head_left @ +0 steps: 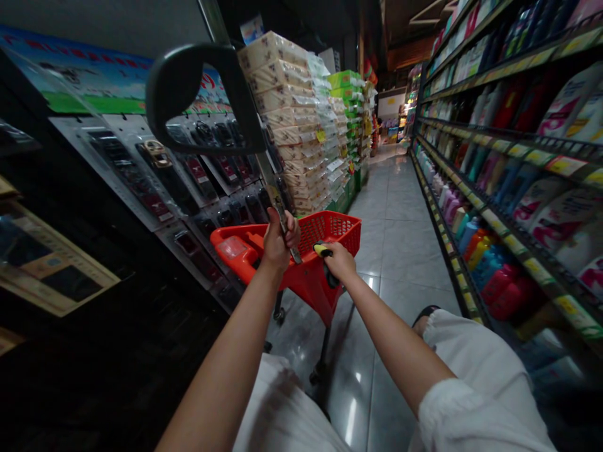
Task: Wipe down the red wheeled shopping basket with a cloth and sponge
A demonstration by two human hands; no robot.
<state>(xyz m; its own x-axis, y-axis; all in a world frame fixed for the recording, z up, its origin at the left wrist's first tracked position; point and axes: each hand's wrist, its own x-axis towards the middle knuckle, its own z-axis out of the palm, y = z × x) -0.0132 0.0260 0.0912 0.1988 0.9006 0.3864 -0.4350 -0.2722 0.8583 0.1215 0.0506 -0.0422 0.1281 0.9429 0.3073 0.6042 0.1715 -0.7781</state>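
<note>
A red plastic shopping cart (330,235) stands on wheels in a store aisle just ahead of me. Its long metal pull handle (277,207) rises toward me and ends in a black loop grip (188,88) near the camera. My left hand (277,242) is wrapped round the metal handle shaft just above the basket. My right hand (336,260) is closed on a small object with a yellow tip (323,250) at the cart's near rim; I cannot make out what it is.
Racks of small packaged goods (155,169) line the left. Stacked tissue packs (292,119) stand beyond the cart. Shelves of detergent bottles (490,207) run along the right. A glossy tiled floor (400,213) stretches ahead. My white-clad knees show below.
</note>
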